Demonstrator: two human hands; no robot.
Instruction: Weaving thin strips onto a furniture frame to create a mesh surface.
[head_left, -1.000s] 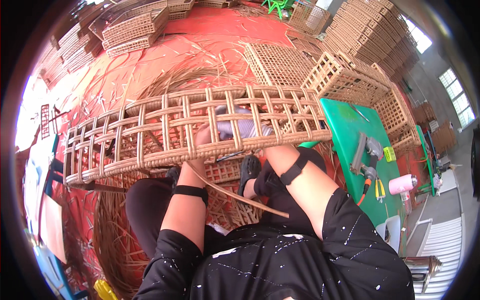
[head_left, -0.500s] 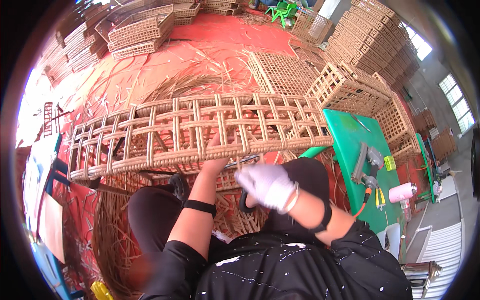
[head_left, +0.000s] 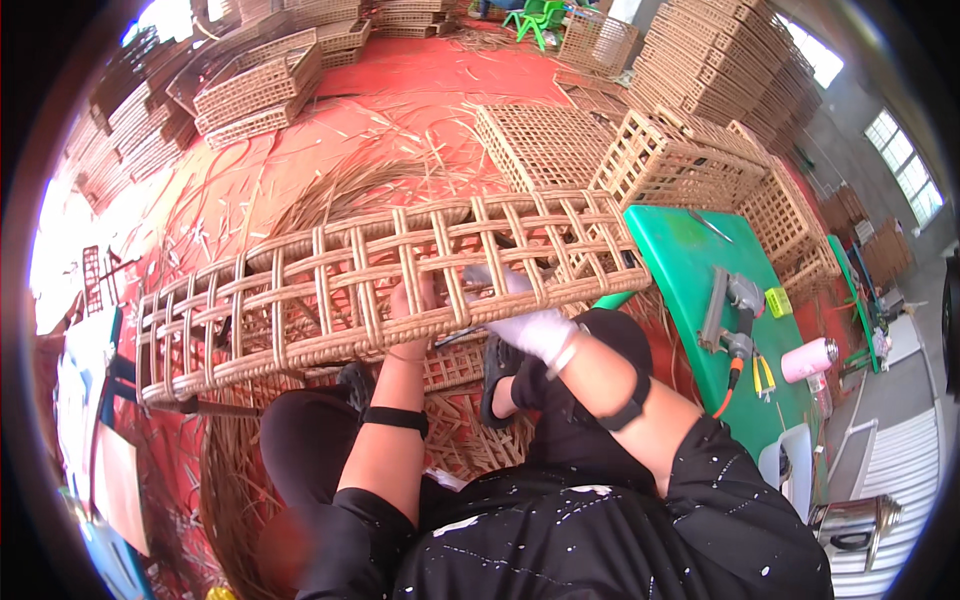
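Observation:
A long woven rattan basket [head_left: 330, 285] lies across in front of me, its open lattice side facing up over a frame. My left hand [head_left: 410, 300], bare, reaches inside it from the near edge; the strands hide most of its fingers. My right hand [head_left: 530, 325] wears a white glove and also goes in under the near rim, close to the left one. Its gloved fingers show only in part through the gaps, so what they hold cannot be made out.
A green table [head_left: 715, 260] at the right bears a nail gun [head_left: 740, 310], yellow-handled pliers [head_left: 763, 375] and a pink bottle [head_left: 808, 360]. More woven baskets [head_left: 545, 145] stand beyond. Loose rattan strips [head_left: 340, 190] cover the red floor. A metal jug [head_left: 855, 530] stands at the lower right.
My right hand has moved from in front of the basket's near rim up and in behind its lattice. The view has shifted slightly; my left hand stays inside the basket.

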